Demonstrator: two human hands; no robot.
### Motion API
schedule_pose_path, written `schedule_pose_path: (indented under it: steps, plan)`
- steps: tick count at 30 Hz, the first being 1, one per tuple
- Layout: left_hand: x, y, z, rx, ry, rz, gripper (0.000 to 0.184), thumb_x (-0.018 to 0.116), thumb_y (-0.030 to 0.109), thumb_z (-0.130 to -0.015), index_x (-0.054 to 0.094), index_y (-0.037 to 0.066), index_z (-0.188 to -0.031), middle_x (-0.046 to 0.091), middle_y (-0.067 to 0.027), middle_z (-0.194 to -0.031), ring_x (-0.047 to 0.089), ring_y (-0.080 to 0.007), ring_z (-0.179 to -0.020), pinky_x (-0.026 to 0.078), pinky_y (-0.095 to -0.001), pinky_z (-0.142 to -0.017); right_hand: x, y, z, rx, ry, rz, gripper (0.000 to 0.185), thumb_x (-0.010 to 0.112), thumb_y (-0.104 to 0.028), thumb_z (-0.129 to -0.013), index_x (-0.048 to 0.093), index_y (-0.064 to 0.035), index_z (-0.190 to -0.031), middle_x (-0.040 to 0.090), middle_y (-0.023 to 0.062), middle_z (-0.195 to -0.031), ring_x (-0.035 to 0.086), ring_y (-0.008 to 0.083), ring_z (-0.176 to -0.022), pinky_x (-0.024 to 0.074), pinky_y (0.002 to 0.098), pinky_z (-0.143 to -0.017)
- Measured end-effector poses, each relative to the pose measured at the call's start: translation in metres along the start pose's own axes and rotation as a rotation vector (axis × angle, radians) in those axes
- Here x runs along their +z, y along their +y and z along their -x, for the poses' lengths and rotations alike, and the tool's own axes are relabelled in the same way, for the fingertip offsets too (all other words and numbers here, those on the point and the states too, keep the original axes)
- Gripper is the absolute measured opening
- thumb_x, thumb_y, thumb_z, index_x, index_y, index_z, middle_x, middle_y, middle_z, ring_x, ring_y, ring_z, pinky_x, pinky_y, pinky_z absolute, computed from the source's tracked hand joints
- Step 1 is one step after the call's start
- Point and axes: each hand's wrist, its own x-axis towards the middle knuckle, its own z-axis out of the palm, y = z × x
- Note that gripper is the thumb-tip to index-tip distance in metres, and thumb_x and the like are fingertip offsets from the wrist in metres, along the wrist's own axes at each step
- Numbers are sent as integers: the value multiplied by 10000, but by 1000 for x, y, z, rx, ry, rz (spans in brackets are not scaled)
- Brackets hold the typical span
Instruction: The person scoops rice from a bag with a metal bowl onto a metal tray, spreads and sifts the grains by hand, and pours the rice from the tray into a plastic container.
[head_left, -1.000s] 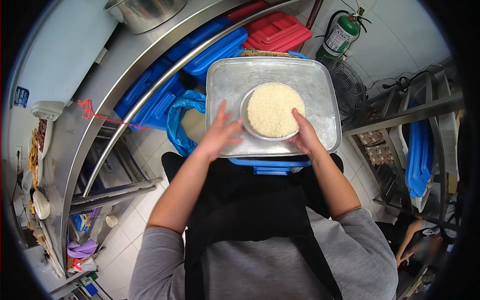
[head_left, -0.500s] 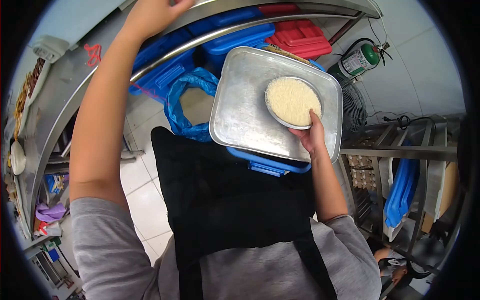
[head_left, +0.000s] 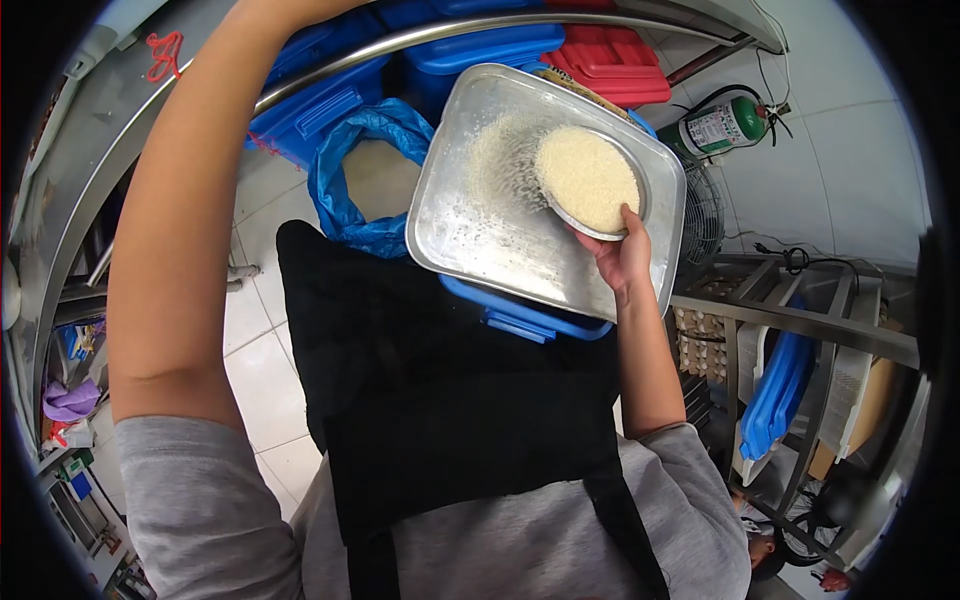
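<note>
My right hand (head_left: 624,258) grips the rim of a round metal bowl (head_left: 643,190), thumb on the inside edge. The bowl is heaped with pale grains that look like rice (head_left: 585,180). It tips to the left over a rectangular metal tray (head_left: 480,245), and loose grains spill from its left side, spreading over the tray. The raised left arm reaches to the top edge, where only a sliver of my left hand (head_left: 305,8) shows; its fingers are cut off by the frame.
Left of the tray stands an open blue bag (head_left: 328,190) with pale contents. Blue lidded bins (head_left: 480,50) and a red one (head_left: 610,65) sit under a metal rail. A fire extinguisher (head_left: 720,128), a fan (head_left: 703,215) and a rack (head_left: 790,320) are at right.
The bowl has tilted left, and grains now fall and scatter onto the previously bare tray. My left hand has gone further up, almost out of the frame. The view has shifted slightly.
</note>
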Motion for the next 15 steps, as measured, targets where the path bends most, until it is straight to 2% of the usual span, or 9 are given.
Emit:
schedule_pose_path:
  steps: [5,8,11,15]
  plan:
    - [3,-6,-5,-26,-61,20,340,749,229,-771,625,86,-1053,595,-118,-993,613,-296,-881,502,-383,-782,-6,-4,4,11,37,-12,527,378,-294,-1007,302,65,-1384,488,276,-1318,622,399,-1073,626,443,-755]
    - [7,-12,-4,32,11,-33,330,747,228,-773,623,82,-1042,591,-112,-971,610,-287,-870,499,-380,-775,-16,-1,-1,-49,38,29,532,375,-289,-1006,291,72,-1388,476,281,-1327,611,427,-1076,621,458,-769]
    - [6,-13,-5,71,-21,-25,328,752,223,-767,621,87,-1035,586,-106,-952,606,-284,-859,496,-379,-764,-24,-8,11,15,2,78,501,378,-285,-1008,327,60,-1367,502,243,-1307,611,375,-1095,618,456,-759]
    - [8,-13,-4,58,15,-12,322,753,229,-763,623,95,-1025,584,-104,-943,603,-285,-853,494,-379,-757,-29,-4,10,-44,110,-11,495,376,-287,-1010,337,61,-1360,503,249,-1306,609,380,-1099,615,459,-773]
